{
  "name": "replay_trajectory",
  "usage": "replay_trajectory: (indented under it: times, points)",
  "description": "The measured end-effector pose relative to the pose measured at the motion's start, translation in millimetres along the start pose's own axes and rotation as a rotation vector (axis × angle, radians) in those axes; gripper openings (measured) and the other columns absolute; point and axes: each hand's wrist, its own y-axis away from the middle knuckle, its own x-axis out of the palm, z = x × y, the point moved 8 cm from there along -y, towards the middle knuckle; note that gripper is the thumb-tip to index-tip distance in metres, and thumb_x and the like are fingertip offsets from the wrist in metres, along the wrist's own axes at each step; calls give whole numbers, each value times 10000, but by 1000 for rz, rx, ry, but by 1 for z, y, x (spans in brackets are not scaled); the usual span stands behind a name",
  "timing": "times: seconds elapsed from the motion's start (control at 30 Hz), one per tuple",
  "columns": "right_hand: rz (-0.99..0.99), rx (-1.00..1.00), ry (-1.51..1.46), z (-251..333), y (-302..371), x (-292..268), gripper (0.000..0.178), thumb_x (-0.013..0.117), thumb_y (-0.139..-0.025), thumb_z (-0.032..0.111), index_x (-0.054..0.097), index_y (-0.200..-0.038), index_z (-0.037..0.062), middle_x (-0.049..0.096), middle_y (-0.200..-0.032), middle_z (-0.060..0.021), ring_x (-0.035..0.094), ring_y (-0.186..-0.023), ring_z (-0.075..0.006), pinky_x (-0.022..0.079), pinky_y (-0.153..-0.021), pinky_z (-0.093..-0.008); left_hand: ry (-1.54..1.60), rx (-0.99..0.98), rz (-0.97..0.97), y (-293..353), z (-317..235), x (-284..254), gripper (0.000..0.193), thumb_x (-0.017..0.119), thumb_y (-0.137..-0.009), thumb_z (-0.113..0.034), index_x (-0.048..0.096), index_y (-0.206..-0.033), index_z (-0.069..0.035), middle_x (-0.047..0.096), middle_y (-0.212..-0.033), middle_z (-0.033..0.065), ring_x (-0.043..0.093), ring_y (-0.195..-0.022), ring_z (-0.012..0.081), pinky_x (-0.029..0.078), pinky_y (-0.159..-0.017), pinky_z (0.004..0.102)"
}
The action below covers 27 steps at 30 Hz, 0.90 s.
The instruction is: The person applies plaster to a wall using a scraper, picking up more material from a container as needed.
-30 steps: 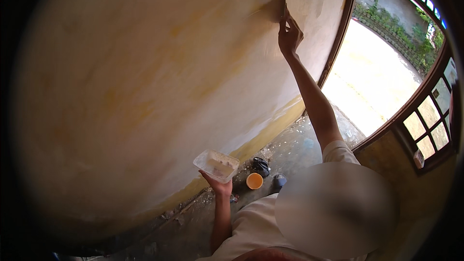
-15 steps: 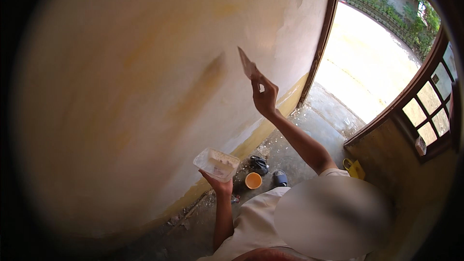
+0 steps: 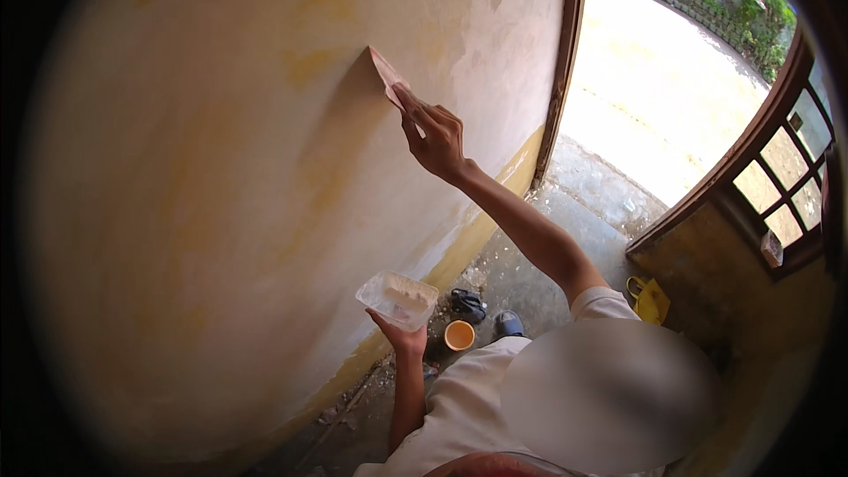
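My right hand (image 3: 435,135) reaches up with its fingers closed on a flat, pale putty knife (image 3: 386,77). The blade's tip meets the wall (image 3: 238,212), which is smeared whitish over yellow patches. Lower down, my left hand (image 3: 402,333) grips a clear plastic tub (image 3: 399,299) from beneath, close to the wall. White paste lies inside the tub, heaped toward one side. The handle end of the knife is hidden in my fingers.
On the speckled floor stand an orange bucket (image 3: 459,336), a dark sandal (image 3: 468,305) and a blue slipper (image 3: 509,324). A yellow bag (image 3: 650,302) rests by the right wall. Beyond the door frame (image 3: 560,62) lies a bright yard. A paned window (image 3: 782,181) is at the right.
My right hand has moved left and up with the putty knife, from off the wall to touching it. The tub in my left hand has hardly shifted.
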Motion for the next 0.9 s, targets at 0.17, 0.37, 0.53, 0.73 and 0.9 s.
replay_trajectory:
  times: [0.17, 0.37, 0.53, 0.73, 0.9]
  points:
    - [-53, 430, 60, -62, 19, -58, 354, 617, -983, 78, 658, -1334, 103, 743, -1109, -173, 753, -832, -213, 577, -728, -316, 33, 36, 26, -8, -3, 6, 775, 410, -943, -767, 373, -1539, -273, 388, -1570, -9, 349, -1454, 254, 258, -1209, 523]
    - [-250, 405, 106, -118, -33, -46, 386, 619, -993, 126, 633, -1379, 117, 762, -949, -157, 718, -715, -185, 560, -704, -320, 50, 29, 5, -2, -10, -10, 777, 419, -941, -766, 372, -1541, -274, 384, -1572, -8, 353, -1452, 249, 267, -1204, 521]
    - [-51, 48, 48, 66, 8, 45, 557, 734, -797, 19, 648, -1339, 115, 718, -1203, -145, 717, -1082, -260, 610, -747, -324, 58, 54, 0, 13, -28, -40, 791, 399, -942, -773, 350, -1554, -275, 363, -1588, 0, 334, -1468, 249, 250, -1207, 535]
    - [448, -243, -379, 205, 135, 73, 513, 764, -800, 26, 675, -1300, 102, 688, -1290, -125, 727, -1070, -261, 616, -799, -327, 39, 69, 60, 16, -40, -46, 804, 338, -960, -771, 294, -1582, -264, 334, -1607, 12, 324, -1476, 288, 257, -1204, 541]
    - [161, 213, -255, 89, 132, 17, 358, 709, -880, -28, 708, -1225, 67, 746, -1144, -136, 764, -913, -243, 606, -779, -326, 103, 130, 60, 17, -59, -63, 783, 355, -963, -762, 333, -1561, -256, 376, -1572, 17, 357, -1449, 281, 279, -1196, 534]
